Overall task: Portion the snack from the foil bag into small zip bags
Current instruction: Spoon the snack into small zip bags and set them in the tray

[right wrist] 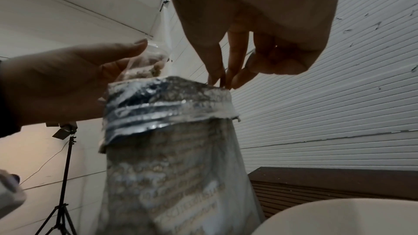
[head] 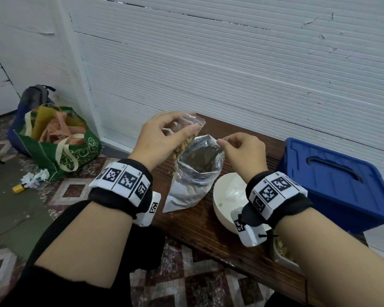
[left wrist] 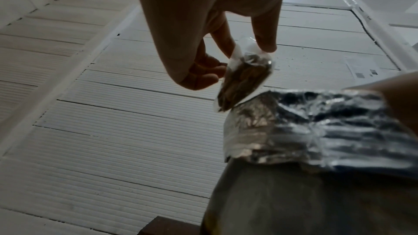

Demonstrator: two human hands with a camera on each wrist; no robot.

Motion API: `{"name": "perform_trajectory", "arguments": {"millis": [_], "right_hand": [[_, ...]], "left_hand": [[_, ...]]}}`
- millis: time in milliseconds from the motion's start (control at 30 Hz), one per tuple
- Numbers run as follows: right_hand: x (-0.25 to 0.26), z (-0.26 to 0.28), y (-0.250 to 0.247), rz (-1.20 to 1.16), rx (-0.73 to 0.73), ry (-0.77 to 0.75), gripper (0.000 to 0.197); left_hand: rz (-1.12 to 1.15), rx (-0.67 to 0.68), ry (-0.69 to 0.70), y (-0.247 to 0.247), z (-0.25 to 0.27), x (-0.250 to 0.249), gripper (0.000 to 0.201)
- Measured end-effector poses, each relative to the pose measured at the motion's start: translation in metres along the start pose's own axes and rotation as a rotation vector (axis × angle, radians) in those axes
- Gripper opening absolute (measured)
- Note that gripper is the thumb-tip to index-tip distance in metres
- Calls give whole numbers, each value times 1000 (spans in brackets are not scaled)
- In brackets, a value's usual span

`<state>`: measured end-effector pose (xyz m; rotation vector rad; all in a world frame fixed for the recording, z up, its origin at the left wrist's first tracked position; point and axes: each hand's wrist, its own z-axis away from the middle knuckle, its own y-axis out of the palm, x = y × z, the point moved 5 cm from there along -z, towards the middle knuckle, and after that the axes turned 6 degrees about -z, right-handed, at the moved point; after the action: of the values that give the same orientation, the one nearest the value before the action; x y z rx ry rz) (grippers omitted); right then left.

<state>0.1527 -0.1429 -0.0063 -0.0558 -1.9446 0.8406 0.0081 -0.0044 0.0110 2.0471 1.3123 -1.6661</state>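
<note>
An open silver foil bag [head: 193, 173] stands upright on the brown wooden bench [head: 208, 222], its mouth spread wide. My right hand [head: 242, 149] pinches the bag's right rim, as the right wrist view shows at the foil bag [right wrist: 172, 106] top edge. My left hand [head: 164, 134] holds a small clear zip bag [head: 186, 138] part-filled with pale nuts, just left of and above the foil bag's mouth. In the left wrist view the zip bag [left wrist: 244, 79] hangs from thumb and fingers beside the foil bag [left wrist: 305, 128].
A white bowl [head: 228, 196] sits on the bench right of the foil bag, under my right wrist. A blue lidded plastic box [head: 333, 180] stands at the far right. A green tote bag [head: 60, 142] and a backpack [head: 31, 100] sit on the floor at left. White wall behind.
</note>
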Motion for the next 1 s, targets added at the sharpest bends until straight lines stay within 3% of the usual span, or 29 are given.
{"name": "perform_trajectory", "arguments": {"millis": [233, 600, 800, 1000], "right_hand": [[2, 3, -24, -127, -32, 16, 22], [4, 23, -83, -546, 36, -42, 29], [-21, 43, -112, -504, 43, -8, 12], [-60, 66, -146, -502, -74, 83, 24]], "left_hand": [[88, -8, -3, 7, 3, -19, 23], [143, 181, 102, 65, 15, -55, 32], [162, 246, 74, 114, 29, -65, 28], [125, 305, 53, 159, 44, -69, 20]]}}
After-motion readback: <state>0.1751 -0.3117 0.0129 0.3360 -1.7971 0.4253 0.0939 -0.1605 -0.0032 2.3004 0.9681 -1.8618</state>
